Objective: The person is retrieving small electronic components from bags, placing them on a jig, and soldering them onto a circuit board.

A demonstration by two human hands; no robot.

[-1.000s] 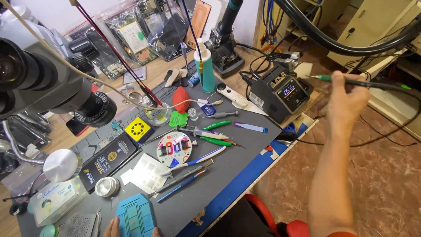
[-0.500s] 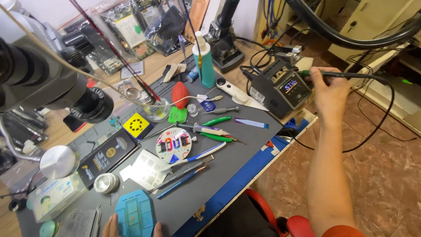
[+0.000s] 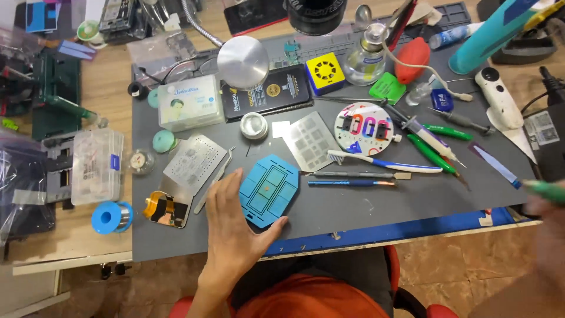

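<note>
The left hand [image 3: 232, 232] lies flat and spread on the dark grey mat of the counter [image 3: 376, 215], fingers wide, gripping nothing; its thumb presses the near edge of the blue eight-sided plastic holder plate [image 3: 269, 191], which sits flat near the front of the mat, just left of centre. Over at the far right edge, the right hand [image 3: 544, 221] comes in as a blur, apparently closed around a green-handled tool [image 3: 544, 189], though the smear makes the grip hard to judge. Here is where trouble could start: only a thumb steadies that plate, so a nudge might skate it toward the front edge of the mat and onto the lap below. Just left of the fingers lie thin metal tweezers [image 3: 215, 179] and a square silver stencil sheet [image 3: 194, 164], and a sweeping finger could flick either one. The tool's path inward looks crowded, too: a white-and-blue toothbrush [image 3: 382, 162], a slim blue-handled pick [image 3: 350, 183], a syringe with a dark plunger [image 3: 421, 131] and green-handled screwdrivers [image 3: 438, 156] lie between it and the plate. A low pass might scatter them, and if the tip is hot, it could scorch plastic or skin.
</note>
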